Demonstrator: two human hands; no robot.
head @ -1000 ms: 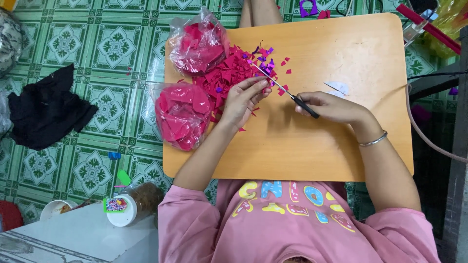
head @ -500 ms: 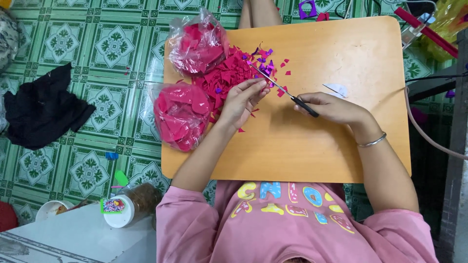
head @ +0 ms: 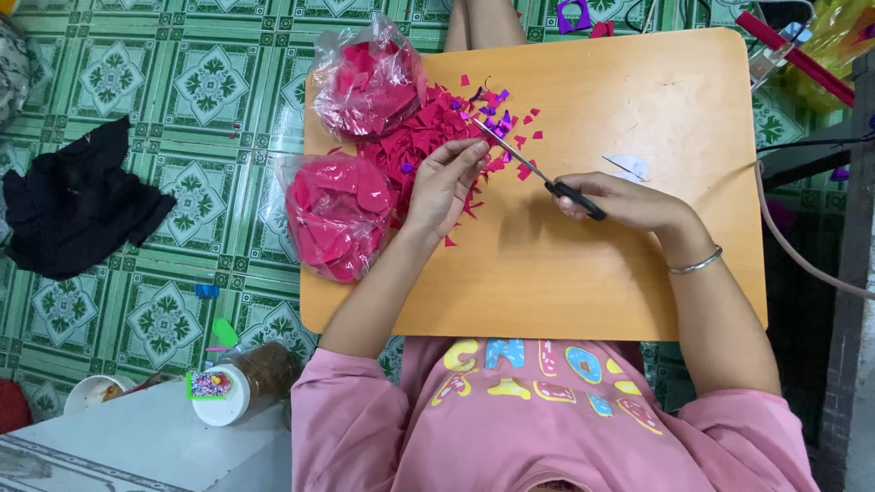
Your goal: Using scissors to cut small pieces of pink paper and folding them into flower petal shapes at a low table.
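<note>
Near the middle of the frame, the right hand [head: 629,202] has its fingers closed around the black handles of a pair of scissors [head: 533,169], whose blades point up and to the left toward a heap of pink scraps [head: 419,146]. The left hand [head: 444,182] lies just left of the blades with its fingers curled, pinching what seems to be a small pink piece at the blade tips; the piece is too small to make out clearly. Both hands rest over a wooden worktop [head: 638,273]. Purple bits [head: 492,114] are scattered at the upper edge of the heap. Two clear plastic bags of pink pieces sit at the worktop's left edge, one at upper left [head: 369,77], the other lower [head: 333,214]. A small white paper scrap [head: 629,166] lies above the right hand.
</note>
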